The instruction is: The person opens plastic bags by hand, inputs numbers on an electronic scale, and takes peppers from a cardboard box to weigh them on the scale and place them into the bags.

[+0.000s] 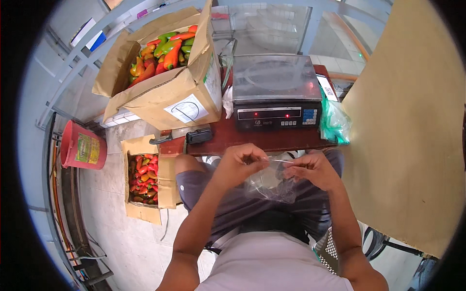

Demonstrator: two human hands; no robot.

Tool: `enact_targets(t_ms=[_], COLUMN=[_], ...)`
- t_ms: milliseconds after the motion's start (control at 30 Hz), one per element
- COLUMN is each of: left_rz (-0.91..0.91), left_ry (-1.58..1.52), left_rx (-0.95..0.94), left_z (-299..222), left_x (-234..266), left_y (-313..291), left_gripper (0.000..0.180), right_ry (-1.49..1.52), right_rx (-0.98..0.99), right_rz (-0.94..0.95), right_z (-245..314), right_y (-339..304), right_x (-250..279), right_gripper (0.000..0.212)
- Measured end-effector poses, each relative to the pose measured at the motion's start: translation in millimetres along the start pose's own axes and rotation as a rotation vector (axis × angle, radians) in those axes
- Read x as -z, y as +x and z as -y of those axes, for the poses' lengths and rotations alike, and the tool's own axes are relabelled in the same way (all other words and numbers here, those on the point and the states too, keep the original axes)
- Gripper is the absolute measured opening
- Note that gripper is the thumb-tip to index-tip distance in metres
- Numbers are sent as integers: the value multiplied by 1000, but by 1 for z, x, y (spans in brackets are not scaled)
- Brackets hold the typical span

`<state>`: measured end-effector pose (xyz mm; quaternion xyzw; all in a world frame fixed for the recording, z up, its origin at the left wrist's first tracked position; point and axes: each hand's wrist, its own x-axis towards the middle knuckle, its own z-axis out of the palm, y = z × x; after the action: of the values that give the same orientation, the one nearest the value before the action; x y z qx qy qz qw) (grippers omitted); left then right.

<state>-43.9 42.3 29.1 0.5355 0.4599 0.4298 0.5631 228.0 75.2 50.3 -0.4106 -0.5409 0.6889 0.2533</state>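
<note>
Between my two hands, over my lap, hangs a clear plastic bag (271, 185) with its mouth at the top. My left hand (244, 164) pinches one side of the bag's rim, fingers curled. On the opposite side of the rim, my right hand (310, 169) grips it between thumb and fingers. No contents can be made out through the bag. Just beyond my hands, a digital weighing scale (275, 92) with a flat metal pan stands on a dark red table (218, 140). Nothing lies on its pan.
A large cardboard box (194, 99) of red and green peppers (167, 51) stands left of the scale. Below it on the floor is a smaller box (167, 182) of peppers. A knife (167, 137), a black object (199, 136), green plastic bags (335, 123), a red bucket (82, 145) and a tan board (407, 126) surround me.
</note>
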Motion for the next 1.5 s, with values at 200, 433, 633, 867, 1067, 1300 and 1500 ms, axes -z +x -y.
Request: enact_targets(t_ms=[200,433,633,867,1067,1300,1500], left_rz=[-475,-117,-72,11,-44,235,63], left_ry=[342,-64,-259,-100,-140,-279,-395], left_rx=[-282,111,164,69,60,89,-413], left_z=[-8,13,27,16,22,-9,-15], left_x=[-11,-57,-36,-32,-33,-21,27], left_y=[3,-41,-47,-41,-38,-42,-45], left_gripper=[30,29,13,9,10,10,11], right_ry=[32,171,291,176,106,-151,-333], right_rx=[86,-44,-128,43,-41,421,248], right_rz=[-140,-233,-149,-185,-118,19,492], right_z=[-30,-55,-42,-51,-37,-4,2], right_y=[10,3,1,1,5,10,14], right_x=[-4,-55,-50,-46,-40,-27,-12], right_gripper=[14,13,11,11,22,71,27])
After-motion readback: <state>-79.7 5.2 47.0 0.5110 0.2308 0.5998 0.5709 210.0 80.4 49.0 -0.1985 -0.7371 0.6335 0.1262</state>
